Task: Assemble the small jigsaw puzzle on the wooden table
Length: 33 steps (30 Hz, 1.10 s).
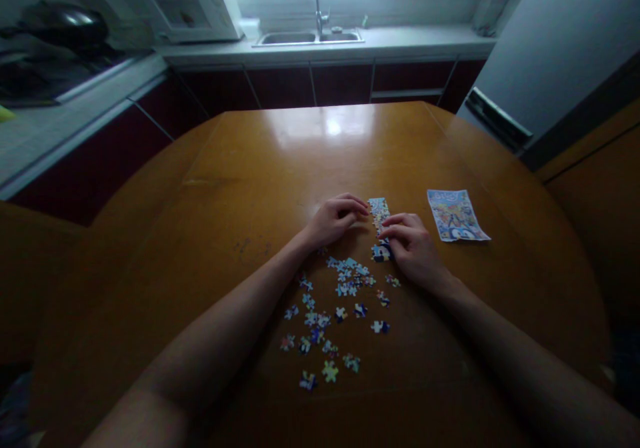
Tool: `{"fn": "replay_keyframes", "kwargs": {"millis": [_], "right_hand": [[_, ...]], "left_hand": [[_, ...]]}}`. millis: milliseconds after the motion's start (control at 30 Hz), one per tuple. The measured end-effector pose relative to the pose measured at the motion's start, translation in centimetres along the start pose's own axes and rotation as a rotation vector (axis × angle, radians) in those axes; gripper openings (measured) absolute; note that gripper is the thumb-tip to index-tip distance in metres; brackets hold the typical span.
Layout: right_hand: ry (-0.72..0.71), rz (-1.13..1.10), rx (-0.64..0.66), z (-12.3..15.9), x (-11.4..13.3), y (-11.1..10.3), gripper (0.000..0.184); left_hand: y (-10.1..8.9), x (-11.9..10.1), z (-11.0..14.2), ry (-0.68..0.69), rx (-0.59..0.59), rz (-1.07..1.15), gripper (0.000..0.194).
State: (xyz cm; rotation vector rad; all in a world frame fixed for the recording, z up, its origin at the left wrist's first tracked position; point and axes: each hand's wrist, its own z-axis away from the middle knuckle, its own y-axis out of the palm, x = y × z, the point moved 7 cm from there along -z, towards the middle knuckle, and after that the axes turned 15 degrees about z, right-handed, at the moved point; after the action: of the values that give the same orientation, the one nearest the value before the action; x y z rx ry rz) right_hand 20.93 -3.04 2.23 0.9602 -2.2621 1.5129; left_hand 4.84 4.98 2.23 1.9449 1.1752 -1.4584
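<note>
Two bare hands rest over the tabletop (pixel 320 155), on either side of a joined strip of puzzle pieces (pixel 379 209). The left hand (pixel 334 220) has its fingers loosely curled, their tips just beside the strip's left edge; whether they pinch anything, I cannot tell. The right hand (pixel 413 248) has its fingers bent over the strip's lower right part, partly hiding it; their exact grip is unclear. Just left of the right fingers, at the strip's near end, lies a dark blue and white section (pixel 381 253). Loose puzzle pieces (pixel 350 276) spread nearer the wearer than both sets of fingers. A colourful printed sheet (pixel 457 215) lies to the right of the right fingers, apart from them.
</note>
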Motion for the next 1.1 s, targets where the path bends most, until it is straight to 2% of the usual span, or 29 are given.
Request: {"fn": "replay_keyframes", "kwargs": {"millis": [100,300,467,933,1100], "right_hand": [[0.005,-0.006,-0.005,0.0,-0.1,0.0,0.025],[0.012,-0.01,-0.005,0.0,-0.1,-0.1,0.024],[0.019,-0.025,-0.012,0.1,-0.3,0.0,0.024],[0.028,-0.021,-0.019,0.2,-0.5,0.1,0.025],[0.029,-0.022,-0.019,0.2,-0.7,0.2,0.024]], "left_hand": [[-0.9,0.3,-0.1,-0.034,-0.064,0.059,0.021],[-2.8,2.7,0.2,-0.23,-0.245,0.264,0.021],[-3.2,3.6,0.2,-0.259,-0.358,0.541,0.018],[-3.4,4.1,0.2,-0.269,-0.373,0.561,0.015],[-3.5,4.2,0.3,-0.27,-0.369,0.499,0.013]]}}
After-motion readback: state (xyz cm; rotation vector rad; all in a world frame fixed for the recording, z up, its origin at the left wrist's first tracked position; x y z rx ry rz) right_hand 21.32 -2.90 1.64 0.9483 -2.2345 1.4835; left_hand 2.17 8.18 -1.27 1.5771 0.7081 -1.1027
